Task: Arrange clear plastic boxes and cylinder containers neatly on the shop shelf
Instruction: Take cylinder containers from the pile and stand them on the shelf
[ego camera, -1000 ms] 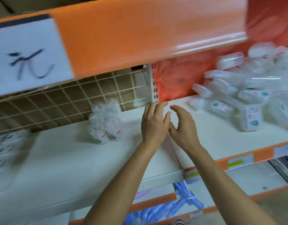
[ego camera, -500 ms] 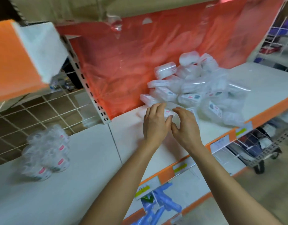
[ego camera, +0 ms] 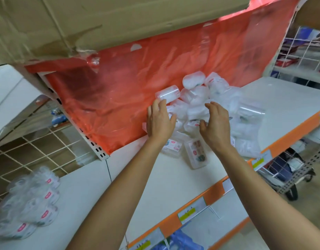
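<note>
Both bare forearms reach forward from the lower edge of the view, drawing slightly closer toward the wrists. Left hand (ego camera: 160,124): back toward the camera, fingers (ego camera: 155,110) straight and close together, thumb spread toward the other hand. Right hand (ego camera: 217,124): back toward the camera, fingers (ego camera: 212,108) loosely curved, thumb held apart. The hands are level, near each other, not touching; neither grips anything.

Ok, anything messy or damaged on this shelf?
Yes. The clear plastic boxes lie in a jumbled heap against the orange plastic sheet, several tipped at angles, and the cardboard overhead is torn along its lower edge.
</note>
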